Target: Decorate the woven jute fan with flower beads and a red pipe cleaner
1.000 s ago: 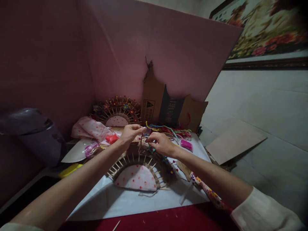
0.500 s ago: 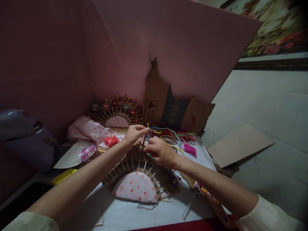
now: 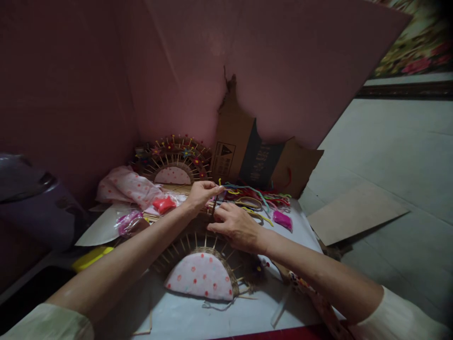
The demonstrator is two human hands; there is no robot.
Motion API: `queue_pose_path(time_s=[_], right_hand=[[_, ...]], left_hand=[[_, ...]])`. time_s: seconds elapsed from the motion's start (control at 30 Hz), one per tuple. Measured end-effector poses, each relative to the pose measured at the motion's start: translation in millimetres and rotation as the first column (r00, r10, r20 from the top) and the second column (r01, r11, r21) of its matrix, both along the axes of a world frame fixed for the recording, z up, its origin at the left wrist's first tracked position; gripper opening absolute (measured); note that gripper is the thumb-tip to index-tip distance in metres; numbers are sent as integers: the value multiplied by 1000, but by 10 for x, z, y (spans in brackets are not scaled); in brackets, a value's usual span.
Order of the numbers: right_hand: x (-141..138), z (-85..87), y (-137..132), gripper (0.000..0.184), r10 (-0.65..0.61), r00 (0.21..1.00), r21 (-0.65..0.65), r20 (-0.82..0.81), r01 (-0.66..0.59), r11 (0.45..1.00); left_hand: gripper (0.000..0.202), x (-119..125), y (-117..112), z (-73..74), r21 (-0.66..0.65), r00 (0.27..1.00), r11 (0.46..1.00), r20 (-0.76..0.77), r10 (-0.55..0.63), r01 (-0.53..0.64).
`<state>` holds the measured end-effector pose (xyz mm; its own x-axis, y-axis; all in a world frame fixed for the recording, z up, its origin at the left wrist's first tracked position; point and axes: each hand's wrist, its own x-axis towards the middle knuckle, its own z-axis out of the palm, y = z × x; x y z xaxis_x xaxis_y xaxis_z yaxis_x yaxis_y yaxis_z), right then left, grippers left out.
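A half-round craft piece lies in front of me, its flat side towards me. It has a pink dotted fabric panel (image 3: 201, 276), a woven twine rim (image 3: 226, 264) and thin sticks fanning outward. Above its top edge, my left hand (image 3: 203, 196) pinches a dark brown cord (image 3: 214, 205) between thumb and fingertips. The cord runs down towards my right hand (image 3: 239, 226), whose curled fingers are closed at the outer edge of the piece. What those fingers grip is hidden. Small flower decorations (image 3: 260, 268) sit at the piece's right side, partly in shadow.
A similar finished-looking half-round piece (image 3: 173, 174) stands behind, beside torn cardboard (image 3: 230, 137). Around lie dotted cloth (image 3: 129, 186), a red star-shaped packet (image 3: 163, 205), a magenta packet (image 3: 283, 220), scissors (image 3: 249, 203) and coloured pipe cleaners (image 3: 262, 193). A purple bin-like container (image 3: 38, 208) stands left.
The view has shifted slightly. My right hand has turned a little, its fingers lower against the piece's edge. The left hand still pinches the cord.
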<state>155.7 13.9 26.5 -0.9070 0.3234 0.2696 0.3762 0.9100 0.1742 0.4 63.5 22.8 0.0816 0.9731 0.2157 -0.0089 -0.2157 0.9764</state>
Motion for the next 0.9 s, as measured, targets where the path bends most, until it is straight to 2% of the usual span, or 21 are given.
queue_pose_path(time_s=[0.17, 0.33, 0.6, 0.9], right_hand=[[20, 7, 2, 24, 6, 1000, -3, -10, -6, 1000], [62, 32, 5, 35, -26, 996, -85, -85, 18, 996], [63, 24, -40, 31, -6, 999, -74, -35, 3, 997], [120, 61, 24, 41, -111, 976, -134, -189, 86, 987]], left_hand=[[40, -26, -18, 8, 0, 1000, 1000, -8, 15, -15], [39, -53, -53, 38, -1, 999, 1000, -22, 24, -24], [39, -123, -83, 36, 4, 998, 999, -38, 41, -41], [37, -264, -282, 69, 1, 994, 995, -49, 97, -97]])
